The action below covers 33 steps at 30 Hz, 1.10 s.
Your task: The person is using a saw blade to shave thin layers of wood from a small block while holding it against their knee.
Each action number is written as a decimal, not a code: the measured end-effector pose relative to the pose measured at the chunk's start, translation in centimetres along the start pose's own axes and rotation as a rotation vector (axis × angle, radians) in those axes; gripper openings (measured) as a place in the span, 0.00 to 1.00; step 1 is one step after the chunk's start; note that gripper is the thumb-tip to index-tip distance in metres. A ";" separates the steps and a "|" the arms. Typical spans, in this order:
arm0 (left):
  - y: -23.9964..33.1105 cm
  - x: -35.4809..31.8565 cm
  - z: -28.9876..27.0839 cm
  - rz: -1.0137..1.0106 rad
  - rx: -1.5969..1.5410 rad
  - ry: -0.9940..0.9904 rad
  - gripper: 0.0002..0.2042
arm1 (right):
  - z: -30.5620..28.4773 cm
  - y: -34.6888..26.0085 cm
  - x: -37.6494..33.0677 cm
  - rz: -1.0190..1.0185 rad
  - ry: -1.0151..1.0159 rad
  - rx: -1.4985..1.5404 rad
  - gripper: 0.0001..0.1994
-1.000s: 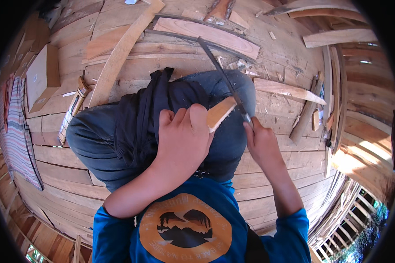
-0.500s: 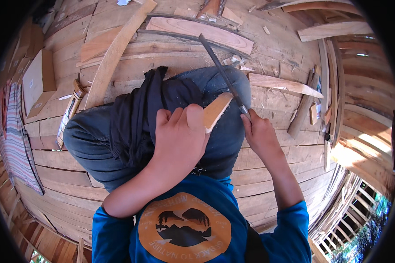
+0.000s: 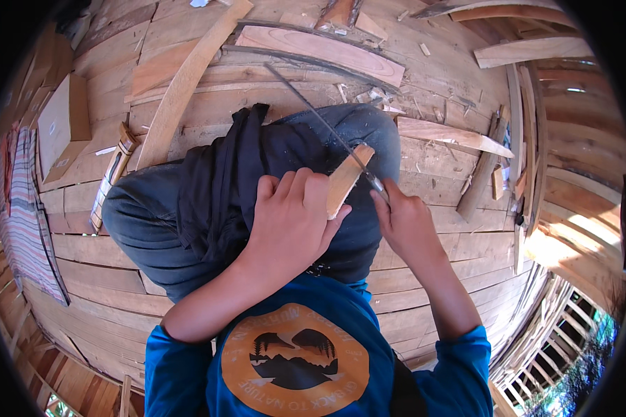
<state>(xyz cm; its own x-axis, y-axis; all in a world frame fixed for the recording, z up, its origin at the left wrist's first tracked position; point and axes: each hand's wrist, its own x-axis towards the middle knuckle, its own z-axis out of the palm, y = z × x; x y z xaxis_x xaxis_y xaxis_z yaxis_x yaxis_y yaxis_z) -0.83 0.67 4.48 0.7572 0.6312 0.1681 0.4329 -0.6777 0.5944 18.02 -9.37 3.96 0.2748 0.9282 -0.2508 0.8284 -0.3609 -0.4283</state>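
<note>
My left hand [image 3: 293,212] is closed around a short, pale piece of wood [image 3: 346,182], held above my lap with its rough cut edge facing right. My right hand [image 3: 405,214] grips the handle of a long, narrow machete [image 3: 313,110]. The dark blade points up and to the left, and looks thin, seen nearly edge-on. Near its handle the blade crosses the upper end of the wood and seems to touch it. Fingers hide the lower part of the wood. Under both hands is my lap, with a dark cloth [image 3: 219,174] bunched over the jeans.
Long planks [image 3: 188,83] and a reddish board [image 3: 320,52] lie ahead on the plank floor, among shavings. A sheathed blade [image 3: 113,177] rests by my left knee. Cardboard boxes [image 3: 66,128] and a striped cloth [image 3: 28,215] are at left, a pointed board [image 3: 455,137] at right.
The machete has swung left and turned nearly edge-on, its lower blade now across the wood. My right hand has moved slightly left. The wood has turned slightly in my left hand.
</note>
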 end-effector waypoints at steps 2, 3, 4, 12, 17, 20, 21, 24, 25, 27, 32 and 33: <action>0.1 -0.5 0.6 0.047 -0.036 0.039 0.20 | 0.4 2.0 1.0 0.025 0.033 -0.054 0.11; 0.3 -0.5 0.6 0.058 -0.044 0.061 0.20 | -0.1 1.3 0.8 0.019 0.018 -0.040 0.11; 0.4 -0.6 0.7 0.065 -0.053 0.077 0.20 | -0.5 -0.1 0.1 0.016 -0.005 -0.025 0.11; 0.8 -0.6 0.6 -0.020 -0.014 0.044 0.19 | 0.8 1.9 0.9 0.003 0.059 -0.057 0.11; 0.4 -0.3 0.3 -0.059 0.029 0.012 0.19 | 1.2 1.2 -0.1 -0.069 0.056 -0.042 0.11; -0.6 -0.6 0.5 -0.092 0.020 0.073 0.19 | 1.1 0.3 0.5 -0.100 0.081 -0.112 0.11; -0.6 -0.7 0.4 -0.093 0.016 0.064 0.19 | 0.9 -0.3 0.5 -0.081 0.059 -0.123 0.10; -0.4 -1.0 -0.2 -0.096 -0.003 0.033 0.19 | 0.4 -1.1 0.0 -0.050 0.023 -0.160 0.10; -0.3 -1.2 0.0 -0.093 0.000 0.032 0.19 | 0.7 -0.3 -0.1 -0.058 0.031 -0.173 0.10; -0.2 -1.2 1.0 -0.078 0.007 0.033 0.19 | 0.8 0.1 -0.2 -0.074 0.046 -0.186 0.09; -1.1 -0.5 1.2 -0.081 0.035 0.111 0.19 | -0.5 -2.9 -1.5 -0.164 0.006 -0.201 0.09; -1.1 -0.6 1.0 -0.069 0.043 0.098 0.19 | 0.1 -1.9 -0.5 -0.161 0.065 -0.222 0.10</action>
<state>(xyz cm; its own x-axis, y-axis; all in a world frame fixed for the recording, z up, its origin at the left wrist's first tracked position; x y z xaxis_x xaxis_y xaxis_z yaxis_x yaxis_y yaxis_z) -1.26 0.65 2.97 0.6744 0.7092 0.2054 0.5046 -0.6457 0.5731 16.26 -9.20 4.85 0.1562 0.9784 -0.1355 0.9485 -0.1869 -0.2559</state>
